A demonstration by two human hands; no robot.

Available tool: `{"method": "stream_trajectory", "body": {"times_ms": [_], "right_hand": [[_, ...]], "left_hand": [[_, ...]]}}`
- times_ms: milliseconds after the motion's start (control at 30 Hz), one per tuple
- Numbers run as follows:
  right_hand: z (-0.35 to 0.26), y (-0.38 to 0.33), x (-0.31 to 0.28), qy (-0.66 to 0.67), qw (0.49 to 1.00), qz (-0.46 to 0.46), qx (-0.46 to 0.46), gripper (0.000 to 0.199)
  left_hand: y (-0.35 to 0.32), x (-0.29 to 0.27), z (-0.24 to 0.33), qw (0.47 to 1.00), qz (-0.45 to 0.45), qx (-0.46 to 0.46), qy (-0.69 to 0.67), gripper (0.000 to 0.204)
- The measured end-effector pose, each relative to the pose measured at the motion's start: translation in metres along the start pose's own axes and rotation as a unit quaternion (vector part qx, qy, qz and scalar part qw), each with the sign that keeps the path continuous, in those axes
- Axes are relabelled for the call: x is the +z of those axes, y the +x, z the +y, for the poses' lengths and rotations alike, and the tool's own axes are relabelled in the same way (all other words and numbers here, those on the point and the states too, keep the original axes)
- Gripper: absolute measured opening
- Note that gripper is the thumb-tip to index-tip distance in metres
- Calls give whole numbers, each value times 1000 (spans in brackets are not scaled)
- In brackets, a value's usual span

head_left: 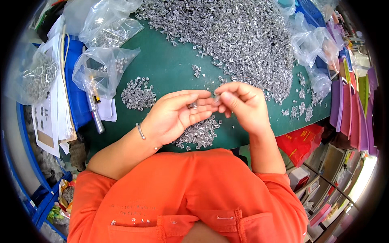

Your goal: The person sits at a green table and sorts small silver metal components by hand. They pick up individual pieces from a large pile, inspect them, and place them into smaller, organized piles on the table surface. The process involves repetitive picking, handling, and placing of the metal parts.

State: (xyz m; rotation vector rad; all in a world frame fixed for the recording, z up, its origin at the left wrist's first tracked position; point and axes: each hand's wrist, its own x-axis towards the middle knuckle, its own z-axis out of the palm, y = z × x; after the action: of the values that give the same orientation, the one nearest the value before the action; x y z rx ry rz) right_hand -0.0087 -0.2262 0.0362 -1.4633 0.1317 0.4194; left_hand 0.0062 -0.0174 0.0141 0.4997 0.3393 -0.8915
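Observation:
My left hand [174, 111] is turned palm up over the green table, its fingers stretched toward the right. One or more small silver metal pieces [193, 105] rest among its fingers. At its fingertips, my right hand [245, 105] pinches another small silver metal piece [217, 98] between thumb and forefinger; its exact shape is too small to make out. Below the hands, close to my body, lies a small pile of similar metal pieces [200, 133]. Another small pile [138, 94] sits left of my left hand.
A large heap of small metal pieces [243, 36] covers the table's [162, 56] far side. Clear plastic bags [103, 69] stand at the left beside a blue bin [79, 89] and papers [50, 109]. Purple and pink bins [352, 109] line the right; a red bag [302, 143] sits below the edge.

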Motion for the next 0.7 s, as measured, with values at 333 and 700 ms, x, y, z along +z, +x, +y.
{"method": "stream_trajectory", "body": {"times_ms": [333, 700], "right_hand": [[30, -5, -17, -517, 796, 124, -290, 11], [21, -8, 3, -354, 865, 96, -343, 13]], "left_hand": [[-3, -14, 0, 1000, -11, -3, 11, 30], [-4, -3, -3, 998, -2, -26, 52, 30]]}}
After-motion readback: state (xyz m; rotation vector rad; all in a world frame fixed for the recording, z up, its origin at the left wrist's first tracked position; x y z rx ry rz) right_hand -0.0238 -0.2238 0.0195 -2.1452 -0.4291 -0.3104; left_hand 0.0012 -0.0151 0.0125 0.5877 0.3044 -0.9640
